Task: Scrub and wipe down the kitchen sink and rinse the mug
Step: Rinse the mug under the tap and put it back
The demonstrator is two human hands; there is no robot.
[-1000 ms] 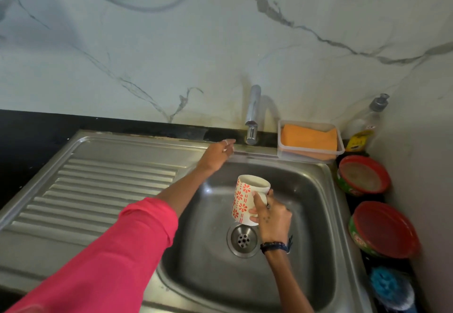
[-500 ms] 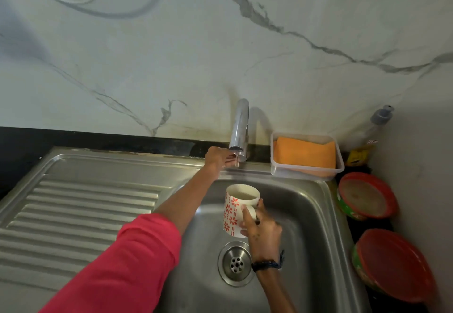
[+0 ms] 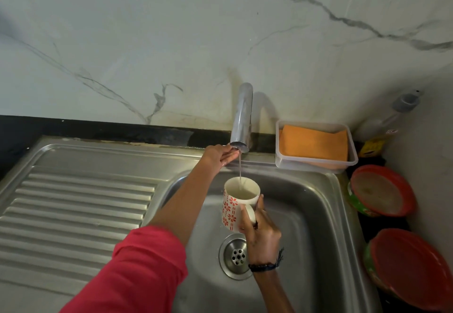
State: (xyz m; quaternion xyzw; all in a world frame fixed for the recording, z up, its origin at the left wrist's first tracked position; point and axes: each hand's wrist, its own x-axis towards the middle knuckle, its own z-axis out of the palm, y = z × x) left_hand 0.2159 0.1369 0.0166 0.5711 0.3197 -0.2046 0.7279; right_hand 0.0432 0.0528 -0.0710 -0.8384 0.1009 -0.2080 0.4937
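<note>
Mug (image 3: 239,202) upright over sink (image 3: 316,217) basin, under tap (image 3: 241,121) stream, part-filled; right hand (image 3: 261,231) curled round handle; left hand (image 3: 220,154) at tap, grip cannot be told; judged: rigid, breakable ceramic, slick when wet, growing heavier; hold by handle.

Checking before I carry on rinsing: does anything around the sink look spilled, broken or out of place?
Nothing stands out. The mug is upright under a thin stream from the tap, held over the sink.
</note>
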